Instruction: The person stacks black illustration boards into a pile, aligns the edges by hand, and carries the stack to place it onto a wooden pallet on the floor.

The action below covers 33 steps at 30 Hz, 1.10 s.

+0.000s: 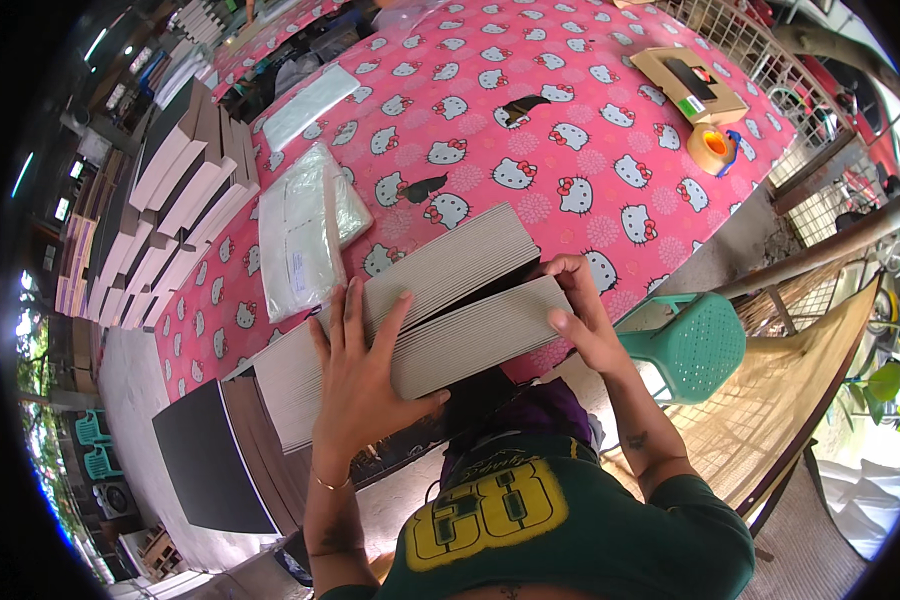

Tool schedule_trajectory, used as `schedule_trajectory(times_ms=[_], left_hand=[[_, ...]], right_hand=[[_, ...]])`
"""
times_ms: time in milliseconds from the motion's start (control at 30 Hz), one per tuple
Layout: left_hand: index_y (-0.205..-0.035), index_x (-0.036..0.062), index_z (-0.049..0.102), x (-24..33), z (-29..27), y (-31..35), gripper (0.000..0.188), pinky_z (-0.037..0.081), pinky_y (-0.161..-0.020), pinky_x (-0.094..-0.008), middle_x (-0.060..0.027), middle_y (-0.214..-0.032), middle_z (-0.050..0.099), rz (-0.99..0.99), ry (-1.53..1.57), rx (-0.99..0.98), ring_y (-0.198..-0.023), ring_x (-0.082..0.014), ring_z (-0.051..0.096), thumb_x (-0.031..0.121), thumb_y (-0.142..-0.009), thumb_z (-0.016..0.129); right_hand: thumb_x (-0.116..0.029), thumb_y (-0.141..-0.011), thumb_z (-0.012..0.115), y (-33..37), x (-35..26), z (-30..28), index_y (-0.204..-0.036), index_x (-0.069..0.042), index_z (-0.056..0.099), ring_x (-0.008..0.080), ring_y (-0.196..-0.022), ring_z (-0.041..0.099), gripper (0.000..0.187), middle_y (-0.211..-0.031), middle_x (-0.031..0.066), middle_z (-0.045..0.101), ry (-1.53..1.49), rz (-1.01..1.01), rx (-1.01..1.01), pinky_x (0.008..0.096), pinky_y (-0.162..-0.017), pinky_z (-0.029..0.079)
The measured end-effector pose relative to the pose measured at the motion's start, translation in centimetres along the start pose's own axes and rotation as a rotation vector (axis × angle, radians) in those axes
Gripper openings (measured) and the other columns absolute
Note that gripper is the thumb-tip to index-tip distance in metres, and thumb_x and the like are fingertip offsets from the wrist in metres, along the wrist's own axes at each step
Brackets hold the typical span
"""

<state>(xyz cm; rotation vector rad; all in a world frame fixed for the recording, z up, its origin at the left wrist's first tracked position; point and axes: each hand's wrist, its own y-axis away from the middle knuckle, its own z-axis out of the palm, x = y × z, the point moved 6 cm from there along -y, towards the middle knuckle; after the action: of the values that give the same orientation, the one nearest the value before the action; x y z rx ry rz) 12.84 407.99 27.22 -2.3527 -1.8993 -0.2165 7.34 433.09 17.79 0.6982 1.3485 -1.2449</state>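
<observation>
A thick stack of thin grey sheets, perhaps cardboard (pixel 480 335), lies edge-up in front of me at the near side of the table. A dark gap splits its right part into a far block and a near block. Across the stack's upward edges my left hand (pixel 360 365) rests with fingers spread. At the right end, my right hand (pixel 585 315) grips the near block's end, thumb on the near side and fingers by the gap. Just beyond my left fingertips lie clear plastic-wrapped packets (pixel 300 235).
A pink cat-patterned cloth (pixel 530 215) covers the table. Tall stacks of dark boards (pixel 180 190) stand left, and more dark boards (pixel 210 455) lie near left. Far right are a cardboard box (pixel 670 70) and a tape roll (pixel 710 150). A green stool (pixel 690 345) stands right.
</observation>
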Motion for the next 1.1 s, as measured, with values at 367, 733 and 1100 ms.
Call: schedule_trajectory(times_ms=[367,733,1100], left_hand=[[-0.151,0.0069,0.037,-2.9,-1.5,-3.7,0.1,0.041,-0.104,-0.0515,-0.0241,-0.135,0.051,-0.01,0.076,0.023,-0.128,-0.0439,0.049,0.057,-0.075,0.079],[-0.125,-0.0022,0.045,-3.3,-0.1,-6.4,0.08,0.052,-0.082,-0.0524,-0.0316,-0.105,0.066,0.158,0.058,-0.105,-0.092,-0.0516,0.064,0.044,-0.073,0.084],[-0.118,-0.0025,0.047,-2.4,-0.7,-6.5,0.075,0.052,-0.078,-0.0522,-0.0271,-0.099,0.067,0.21,0.047,-0.078,-0.089,-0.046,0.067,0.043,-0.072,0.085]], right_hand=[[-0.05,-0.062,0.094,0.5,3.0,0.6,-0.142,-0.005,0.041,0.0257,-0.133,0.044,0.106,-0.139,0.0113,0.047,0.052,-0.018,-0.241,0.0423,-0.11,0.034],[-0.062,-0.058,0.091,2.4,5.2,-1.1,-0.124,-0.001,0.054,0.0315,-0.093,0.067,0.097,-0.101,0.0145,0.064,0.44,-0.276,0.009,0.0398,-0.082,0.05],[-0.069,-0.059,0.085,3.4,-27.7,-0.5,-0.105,-0.001,0.059,0.032,-0.072,0.067,0.086,-0.08,0.0125,0.062,1.462,-0.459,-0.137,0.0415,-0.064,0.055]])
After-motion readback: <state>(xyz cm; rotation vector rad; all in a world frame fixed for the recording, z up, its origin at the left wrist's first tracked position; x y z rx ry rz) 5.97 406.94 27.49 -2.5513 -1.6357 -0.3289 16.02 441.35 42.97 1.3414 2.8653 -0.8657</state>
